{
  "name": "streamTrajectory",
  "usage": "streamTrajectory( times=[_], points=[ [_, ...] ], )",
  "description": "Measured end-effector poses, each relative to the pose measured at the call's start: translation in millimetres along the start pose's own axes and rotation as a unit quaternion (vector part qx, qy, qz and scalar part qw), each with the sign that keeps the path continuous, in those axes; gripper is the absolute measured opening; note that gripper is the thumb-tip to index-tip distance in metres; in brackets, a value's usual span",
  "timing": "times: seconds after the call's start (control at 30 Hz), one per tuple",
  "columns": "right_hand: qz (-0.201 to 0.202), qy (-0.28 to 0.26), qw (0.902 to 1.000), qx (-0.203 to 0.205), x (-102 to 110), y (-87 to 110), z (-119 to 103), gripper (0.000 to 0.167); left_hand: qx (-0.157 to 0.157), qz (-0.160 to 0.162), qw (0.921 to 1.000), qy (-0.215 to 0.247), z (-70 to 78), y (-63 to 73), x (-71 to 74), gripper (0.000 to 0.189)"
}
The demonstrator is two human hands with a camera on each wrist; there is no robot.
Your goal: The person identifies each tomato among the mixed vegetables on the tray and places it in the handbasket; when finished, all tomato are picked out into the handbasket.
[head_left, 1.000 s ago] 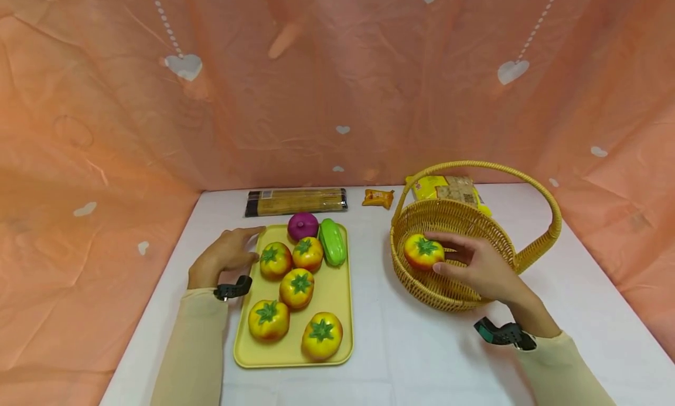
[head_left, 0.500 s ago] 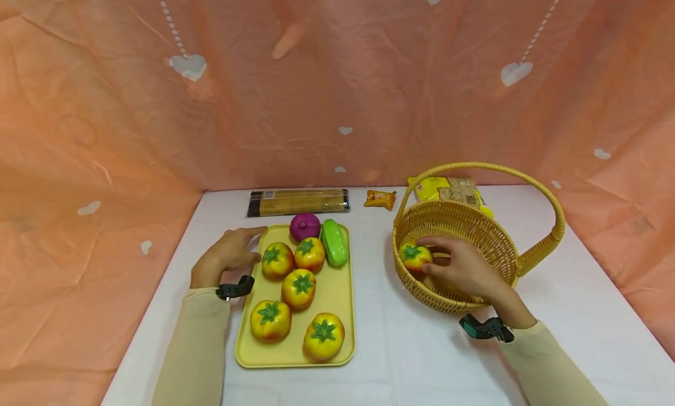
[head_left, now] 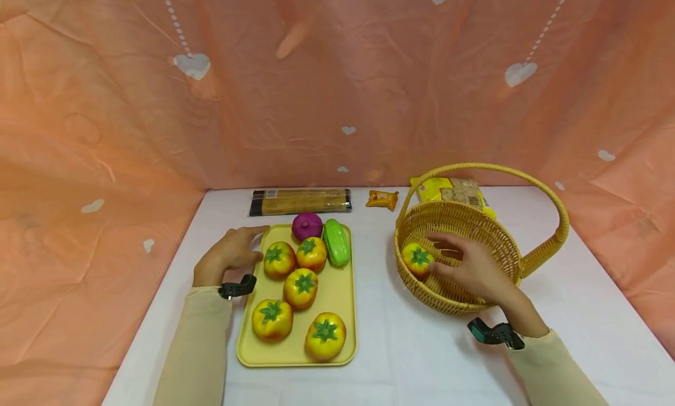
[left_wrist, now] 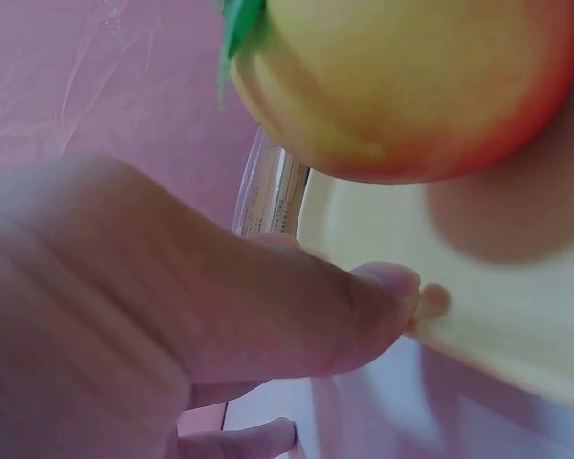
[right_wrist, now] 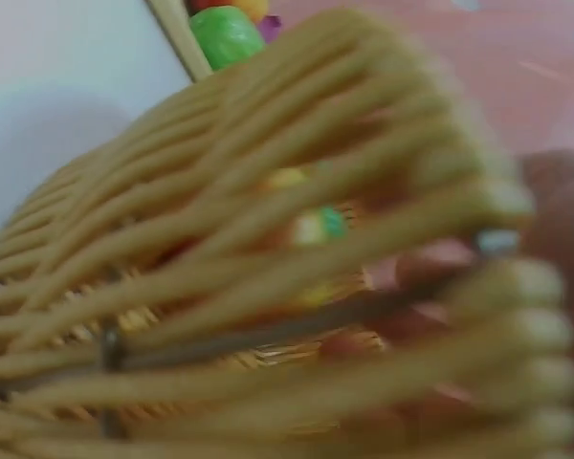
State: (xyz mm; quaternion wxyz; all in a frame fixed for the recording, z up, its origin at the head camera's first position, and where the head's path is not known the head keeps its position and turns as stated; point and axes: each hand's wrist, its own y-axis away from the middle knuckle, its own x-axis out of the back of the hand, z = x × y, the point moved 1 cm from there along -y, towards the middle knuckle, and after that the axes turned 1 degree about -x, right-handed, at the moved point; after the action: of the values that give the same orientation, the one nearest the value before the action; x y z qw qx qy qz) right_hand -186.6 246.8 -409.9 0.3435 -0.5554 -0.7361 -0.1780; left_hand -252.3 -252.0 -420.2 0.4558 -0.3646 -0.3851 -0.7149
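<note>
A peach drape (head_left: 337, 89) backs the white-covered table (head_left: 390, 347), so from where I stand behind the person, I call the drape twelve o'clock. The handled wicker basket (head_left: 429, 300) sits toward one o'clock, its handle spanning roughly ten to four; the pale yellow tray (head_left: 337, 289) lies at eleven. The right hand (head_left: 474, 271) is inside the basket, fingers loosely bent and parted rather than closed round anything, the thumb tip touching or just beside a toy tomato (head_left: 417, 259); I can't tell which. The left hand (head_left: 228, 255) is well apart from it, index finger stretched toward the tray's eleven-o'clock corner, thumb resting on the rim. That basket tomato, against the nine-o'clock wall, is what matters: it lies at nine to ten o'clock from the right hand, clearly the nearer, and at three from the left, with the whole tray between. It's roundish, without a clear long axis, its leafy crown facing up. Five more tomatoes (head_left: 300, 287), a green zucchini (head_left: 337, 243) and a purple onion (head_left: 307, 225) sit on the tray.
</note>
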Motion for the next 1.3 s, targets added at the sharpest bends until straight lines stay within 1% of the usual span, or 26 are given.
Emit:
streamTrajectory(
  times=[0.07, 0.13, 0.2, 0.23, 0.27, 0.33, 0.43, 0.47, 0.5, 0.53, 0.57, 0.63, 0.7, 0.8, 0.87, 0.93, 1.03, 1.2, 1.3],
  points=[
    [0.010, -0.022, 0.9997, 0.011, 3.7, 5.9, -3.3, 0.057, 0.002, -0.002, 1.0000, 0.001, 0.2, -0.2, -0.3, 0.075],
    [0.008, -0.068, 0.9973, 0.028, 6.2, 11.8, -6.8, 0.055, 0.003, -0.004, 1.0000, 0.002, 0.5, 0.1, -0.2, 0.075],
    [-0.007, -0.131, 0.9900, 0.054, 7.2, 17.4, -10.4, 0.055, 0.004, -0.005, 1.0000, 0.001, 0.7, 0.2, -0.1, 0.075],
    [-0.018, -0.168, 0.9831, 0.071, 7.2, 20.0, -12.3, 0.056, 0.004, -0.005, 1.0000, 0.000, 0.7, 0.2, 0.0, 0.075],
    [-0.033, -0.208, 0.9735, 0.088, 6.7, 22.5, -14.0, 0.057, 0.004, -0.004, 1.0000, 0.000, 0.5, 0.1, -0.1, 0.075],
    [-0.061, -0.281, 0.9487, 0.132, 4.0, 26.1, -17.3, 0.057, 0.004, -0.004, 1.0000, 0.000, 0.0, 0.0, -0.1, 0.075],
    [-0.096, -0.358, 0.9084, 0.193, -3.6, 28.9, -23.0, 0.061, 0.003, -0.003, 1.0000, 0.002, -0.4, 0.0, -0.4, 0.075],
    [-0.104, -0.375, 0.8975, 0.207, -6.9, 29.2, -24.9, 0.064, 0.003, -0.002, 1.0000, 0.003, -0.4, 0.0, -0.5, 0.075],
    [-0.110, -0.386, 0.8893, 0.219, -10.4, 29.2, -26.8, 0.068, 0.003, -0.003, 1.0000, 0.003, -0.3, 0.1, -0.5, 0.075],
    [-0.116, -0.395, 0.8831, 0.225, -14.1, 29.1, -28.9, 0.071, 0.004, -0.003, 1.0000, 0.004, -0.3, 0.1, -0.6, 0.075],
    [-0.121, -0.402, 0.8792, 0.225, -18.0, 29.0, -31.0, 0.073, 0.004, -0.003, 1.0000, 0.004, -0.1, 0.2, -0.6, 0.075],
    [-0.135, -0.411, 0.8747, 0.219, -26.0, 28.4, -34.8, 0.073, 0.007, -0.004, 1.0000, 0.004, -0.4, -0.2, -0.8, 0.075],
    [-0.147, -0.409, 0.8767, 0.207, -34.7, 27.5, -38.6, 0.073, 0.010, -0.005, 0.9999, 0.005, -0.3, -0.3, -0.8, 0.075],
    [-0.171, -0.400, 0.8821, 0.180, -48.6, 25.1, -44.9, 0.069, 0.013, -0.007, 0.9999, 0.007, -0.4, -0.4, -0.6, 0.074],
    [-0.188, -0.384, 0.8889, 0.164, -59.3, 21.9, -49.5, 0.065, 0.013, -0.009, 0.9999, 0.006, -0.3, -0.3, 0.0, 0.074],
    [-0.209, -0.370, 0.8927, 0.149, -70.6, 17.5, -54.1, 0.062, 0.011, -0.008, 0.9999, 0.002, -0.7, -0.1, 0.5, 0.074],
    [-0.238, -0.344, 0.8974, 0.141, -87.5, 9.9, -59.8, 0.061, 0.006, -0.007, 1.0000, 0.001, -0.2, 0.1, 0.9, 0.074],
    [-0.270, -0.322, 0.8952, 0.149, -112.8, -2.0, -65.2, 0.062, 0.003, -0.005, 1.0000, 0.004, 0.3, -0.4, 0.0, 0.074],
    [-0.288, -0.328, 0.8871, 0.151, -125.9, -7.6, -68.1, 0.061, 0.004, -0.005, 1.0000, 0.001, 0.4, -0.5, -0.4, 0.074]
  ],
)
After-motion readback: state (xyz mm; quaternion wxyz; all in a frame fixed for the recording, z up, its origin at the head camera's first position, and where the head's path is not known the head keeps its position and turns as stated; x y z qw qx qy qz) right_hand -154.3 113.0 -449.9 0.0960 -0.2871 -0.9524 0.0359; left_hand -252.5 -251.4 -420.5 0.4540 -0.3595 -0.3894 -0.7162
